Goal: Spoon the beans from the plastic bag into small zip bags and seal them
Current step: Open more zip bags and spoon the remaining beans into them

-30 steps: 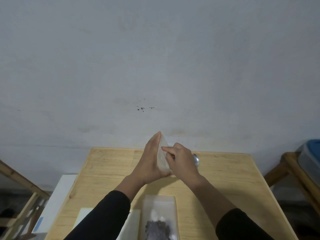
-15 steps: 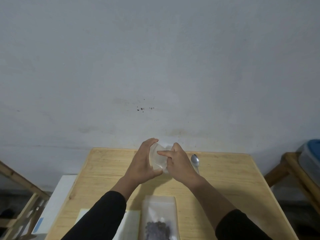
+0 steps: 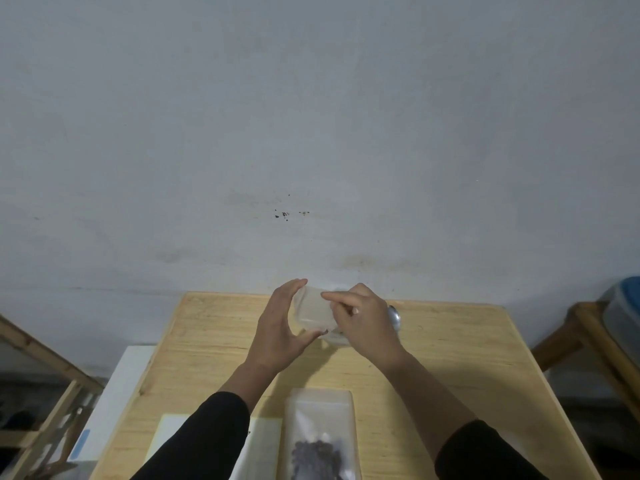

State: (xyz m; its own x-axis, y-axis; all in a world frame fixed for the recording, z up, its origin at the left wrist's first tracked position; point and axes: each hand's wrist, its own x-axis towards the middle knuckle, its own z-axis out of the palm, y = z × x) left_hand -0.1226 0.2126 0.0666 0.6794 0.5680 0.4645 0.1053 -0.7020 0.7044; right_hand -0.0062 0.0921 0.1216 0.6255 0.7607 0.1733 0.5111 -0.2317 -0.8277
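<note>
Since a second ago left hand [image 3: 277,334] curled from flat to a C around the zip bag [image 3: 313,311], thumb under, fingers on top. Right hand [image 3: 363,320] pinches bag's right edge. Bag held above table [image 3: 450,358]. Bean bag [image 3: 320,434] near front edge; spoon [image 3: 394,318] behind right hand.

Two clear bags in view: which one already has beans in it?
The tall clear plastic bag lying on the wooden table nearest the camera; dark beans show inside. The small clear zip bag held between both hands looks empty.
</note>
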